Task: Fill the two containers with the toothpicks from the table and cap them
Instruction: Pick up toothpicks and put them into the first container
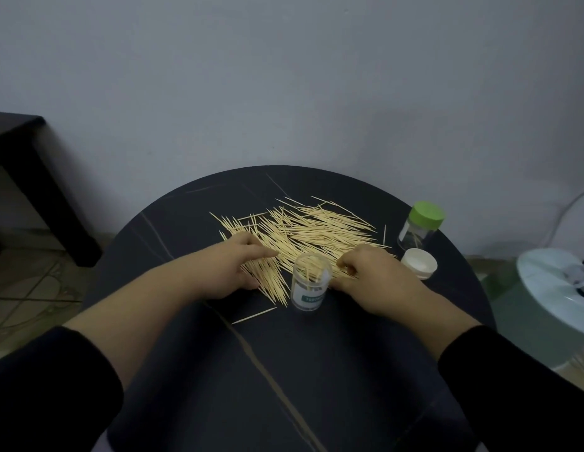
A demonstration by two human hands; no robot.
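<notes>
On the tabletop (284, 370): toothpicks (312, 231) lie in a loose spread across the far half, with one stray toothpick (255, 315) alone nearer the person.
Open container (310, 282): stands upright at the near edge of the spread, between the two hands, uncapped and only partly filled.
White cap (418, 263): rests on the tabletop just right of the right hand, apart from its container.
Green-capped container (421, 230): stands behind the white cap with its lid on; only a few sticks show through the wall.
Left hand (232, 265): lies on the near-left edge of the spread, fingers (268, 252) fairly straight and close together, pressing on the sticks.
Right hand (375, 278): fingers (346, 267) curled, seemingly pinching a few toothpicks beside the open container.
Step in hand: gathering sticks for the first container, early in the task by the look of the pile.
Next move: calls for lifting the pinched bundle, aligning it end-on, and dropping it through the narrow mouth without tipping the container.
</notes>
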